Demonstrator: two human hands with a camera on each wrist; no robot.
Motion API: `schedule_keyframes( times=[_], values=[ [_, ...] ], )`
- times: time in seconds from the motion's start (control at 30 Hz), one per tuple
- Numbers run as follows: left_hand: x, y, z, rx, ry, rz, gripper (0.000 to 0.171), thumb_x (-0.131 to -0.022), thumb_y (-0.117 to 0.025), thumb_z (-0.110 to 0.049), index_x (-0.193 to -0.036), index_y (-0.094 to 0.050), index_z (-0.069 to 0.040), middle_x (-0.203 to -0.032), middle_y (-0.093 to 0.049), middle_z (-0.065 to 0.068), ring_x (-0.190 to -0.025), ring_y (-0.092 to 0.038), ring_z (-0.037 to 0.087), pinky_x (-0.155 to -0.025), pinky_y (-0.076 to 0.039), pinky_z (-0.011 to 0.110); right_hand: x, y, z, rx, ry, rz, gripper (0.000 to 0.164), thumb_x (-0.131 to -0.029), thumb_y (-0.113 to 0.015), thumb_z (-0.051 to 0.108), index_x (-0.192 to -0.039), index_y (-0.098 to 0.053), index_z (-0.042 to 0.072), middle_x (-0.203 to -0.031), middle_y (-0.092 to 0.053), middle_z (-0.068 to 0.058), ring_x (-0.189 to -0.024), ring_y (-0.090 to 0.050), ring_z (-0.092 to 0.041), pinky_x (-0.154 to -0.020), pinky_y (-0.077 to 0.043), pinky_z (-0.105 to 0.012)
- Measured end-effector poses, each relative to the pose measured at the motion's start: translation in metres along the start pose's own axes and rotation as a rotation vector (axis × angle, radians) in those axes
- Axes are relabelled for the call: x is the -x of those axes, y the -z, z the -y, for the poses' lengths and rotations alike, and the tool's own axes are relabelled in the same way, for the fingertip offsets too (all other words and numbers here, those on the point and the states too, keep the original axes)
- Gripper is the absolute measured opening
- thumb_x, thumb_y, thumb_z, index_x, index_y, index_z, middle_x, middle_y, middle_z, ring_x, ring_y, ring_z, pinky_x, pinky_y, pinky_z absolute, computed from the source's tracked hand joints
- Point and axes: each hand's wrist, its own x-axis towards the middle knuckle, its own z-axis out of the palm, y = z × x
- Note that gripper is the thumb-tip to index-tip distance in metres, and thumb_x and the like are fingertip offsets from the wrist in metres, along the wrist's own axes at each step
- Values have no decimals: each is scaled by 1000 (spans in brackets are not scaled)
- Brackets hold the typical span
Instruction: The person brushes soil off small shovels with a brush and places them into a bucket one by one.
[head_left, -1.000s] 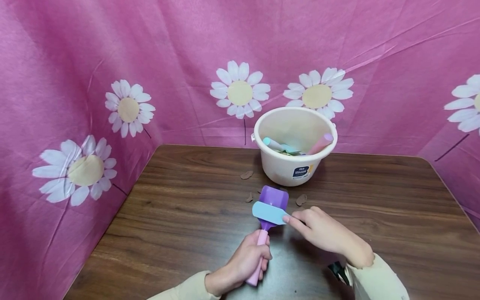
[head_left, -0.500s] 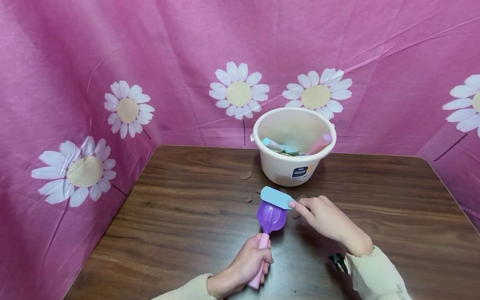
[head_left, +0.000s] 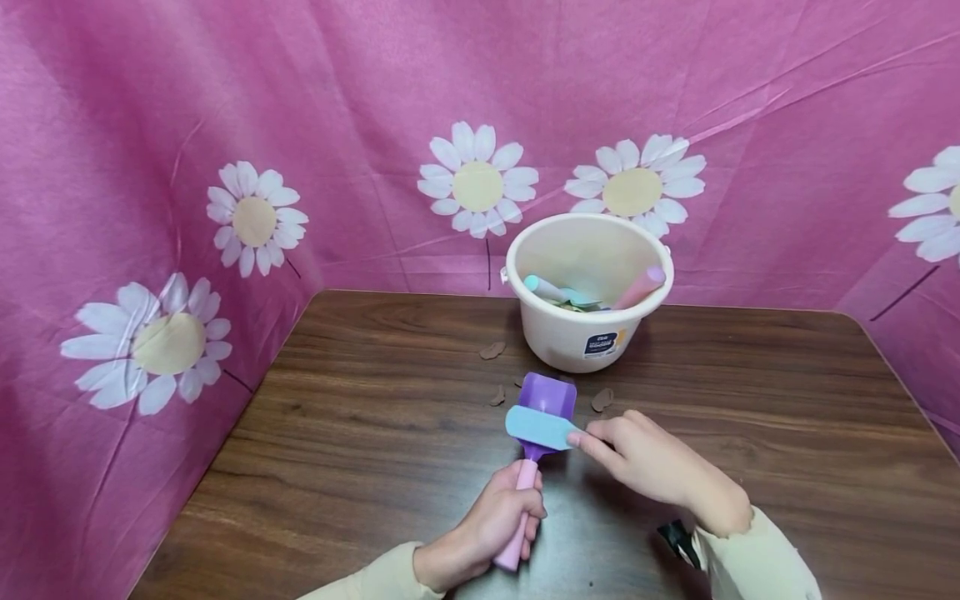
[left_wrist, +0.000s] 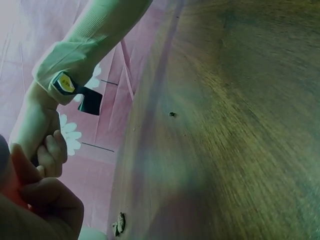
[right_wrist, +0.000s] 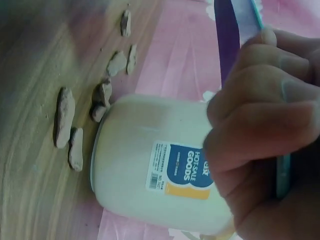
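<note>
In the head view, my left hand (head_left: 498,517) grips the pink handle of a purple toy shovel (head_left: 547,393), its thumb lying across the handle. My right hand (head_left: 641,458) pinches a light-blue tool (head_left: 540,427) with a long, flat, round-ended head. That head lies crosswise over the lower part of the shovel's scoop; whether they touch cannot be told. Curled fingers of the right hand (left_wrist: 50,152) also show in the left wrist view. Brown lumpy pieces (head_left: 602,400) lie on the table around the shovel's tip. Several such pieces (right_wrist: 65,117) appear in the right wrist view.
A cream bucket (head_left: 577,342) stands just beyond the shovel, holding a white-and-teal handle (head_left: 547,288), a pink handle (head_left: 641,287) and other pieces. The wooden table (head_left: 360,467) ends against a pink daisy cloth (head_left: 360,125) behind and at the sides.
The light-blue tool moved forward to the shovel's front edge half a second ago, then came back over the lower scoop. My left hand and the shovel barely moved; the bucket stayed put.
</note>
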Motion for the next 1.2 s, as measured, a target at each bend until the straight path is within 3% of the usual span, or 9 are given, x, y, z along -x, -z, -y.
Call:
schedule_keyframes(
  times=[0.17,0.5,0.67,0.87,0.97,1.2],
  values=[
    [1,-1,1,5,5,3,24,-71,-50,1,-90,-44,-11,-50,-43,-2,-33,-39,8,-31,-38,21,1,-2,0,-12,-18,40,41,-99,-49,40,-62,-45,23,-57,-26,17,-50,-24,4,-44,-26,-14],
    [4,-2,2,-5,-3,7,23,-70,-50,1,-89,-44,-10,-49,-42,-2,-32,-39,8,-30,-37,21,-5,9,-8,67,-79,-68,41,-98,-51,40,-60,-48,25,-56,-27,15,-50,-26,2,-46,-28,-17],
    [5,-2,1,-5,-9,17,22,-70,-50,1,-88,-44,-8,-48,-43,-2,-32,-39,7,-30,-38,21,-10,14,-11,110,-96,-114,37,-99,-50,41,-65,-59,28,-55,-41,17,-52,-35,0,-50,-35,-19],
    [6,-2,2,-1,-16,29,21,-70,-50,1,-88,-44,-7,-49,-43,-3,-33,-40,7,-31,-38,20,-14,16,-15,207,-91,-260,43,-99,-50,36,-59,-44,23,-52,-26,13,-48,-27,-2,-46,-28,-19],
    [6,-2,2,0,-17,34,21,-70,-50,1,-89,-44,-8,-49,-43,-3,-33,-40,7,-31,-38,21,-13,17,-15,203,-72,-309,43,-99,-52,34,-59,-42,23,-53,-24,14,-48,-23,-1,-44,-25,-18],
    [2,0,-2,7,-19,9,23,-71,-50,0,-91,-44,-11,-50,-43,-1,-35,-40,9,-31,-38,22,-4,13,1,110,34,-160,38,-97,-55,34,-61,-45,28,-55,-24,19,-49,-23,5,-45,-27,-15]
  ],
)
